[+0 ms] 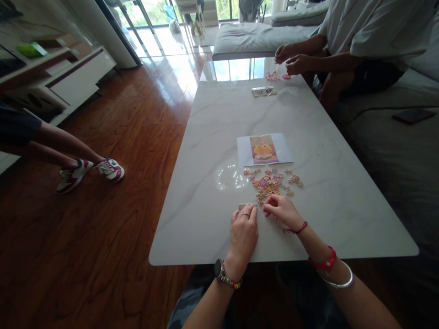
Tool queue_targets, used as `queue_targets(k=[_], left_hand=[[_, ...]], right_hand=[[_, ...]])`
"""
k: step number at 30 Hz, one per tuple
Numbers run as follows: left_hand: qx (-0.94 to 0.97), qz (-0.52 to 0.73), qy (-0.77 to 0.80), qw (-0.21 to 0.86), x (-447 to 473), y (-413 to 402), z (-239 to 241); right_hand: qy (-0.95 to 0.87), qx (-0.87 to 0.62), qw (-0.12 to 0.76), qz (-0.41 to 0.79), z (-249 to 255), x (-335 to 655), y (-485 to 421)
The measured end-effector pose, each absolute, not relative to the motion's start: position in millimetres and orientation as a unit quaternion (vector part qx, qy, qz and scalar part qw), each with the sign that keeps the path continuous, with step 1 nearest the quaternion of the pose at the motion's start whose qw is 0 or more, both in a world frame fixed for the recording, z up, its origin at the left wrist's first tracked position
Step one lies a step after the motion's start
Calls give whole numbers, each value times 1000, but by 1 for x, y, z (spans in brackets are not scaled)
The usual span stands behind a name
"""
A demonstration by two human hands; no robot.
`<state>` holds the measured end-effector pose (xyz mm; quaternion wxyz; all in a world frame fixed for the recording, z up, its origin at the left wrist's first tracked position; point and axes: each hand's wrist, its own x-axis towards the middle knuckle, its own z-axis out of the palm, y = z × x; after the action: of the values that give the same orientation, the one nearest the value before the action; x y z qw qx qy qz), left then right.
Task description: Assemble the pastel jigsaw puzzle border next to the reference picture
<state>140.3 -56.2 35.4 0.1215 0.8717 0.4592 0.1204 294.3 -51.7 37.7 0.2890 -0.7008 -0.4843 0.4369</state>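
Loose jigsaw puzzle pieces [269,183] in pink, orange and pale brown lie in a pile on the white marble-patterned table [206,137]. My left hand [244,233] rests at the near left of the pile, its fingers bent together over a small flat section of puzzle [243,206], mostly hidden under them. Close by on the right, my right hand [283,211] pinches at the pile's near edge; a puzzle piece shows small at its fingertips. Beyond the pile lies a creased paper sheet [284,148] with a printed picture of a yellow-orange cartoon figure.
Across the table's far right corner, a seated person's hands [295,64] are above small colourful pieces [272,76]. A shiny packet [264,91] lies near them. Another person's legs and sneakers [109,169] are on the wooden floor at left. A grey sofa [394,137] runs along the right.
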Motion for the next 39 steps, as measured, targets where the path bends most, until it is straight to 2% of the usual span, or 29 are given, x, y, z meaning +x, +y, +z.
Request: queue_targets(k=[11, 21, 31, 34, 39], left_hand=[[879, 111, 451, 105, 137, -57, 31], [884, 116, 441, 101, 134, -55, 29], [888, 110, 437, 88, 137, -54, 30], [889, 106, 440, 74, 141, -54, 29], [887, 100, 444, 81, 145, -51, 32]], right_hand=[[-487, -669, 253, 502, 36, 298, -51], [-607, -705, 111, 349, 42, 296, -47], [-606, -771, 9, 196, 45, 281, -55], [-613, -770, 22, 177, 45, 279, -57], [-659, -725, 112, 167, 39, 275, -63]])
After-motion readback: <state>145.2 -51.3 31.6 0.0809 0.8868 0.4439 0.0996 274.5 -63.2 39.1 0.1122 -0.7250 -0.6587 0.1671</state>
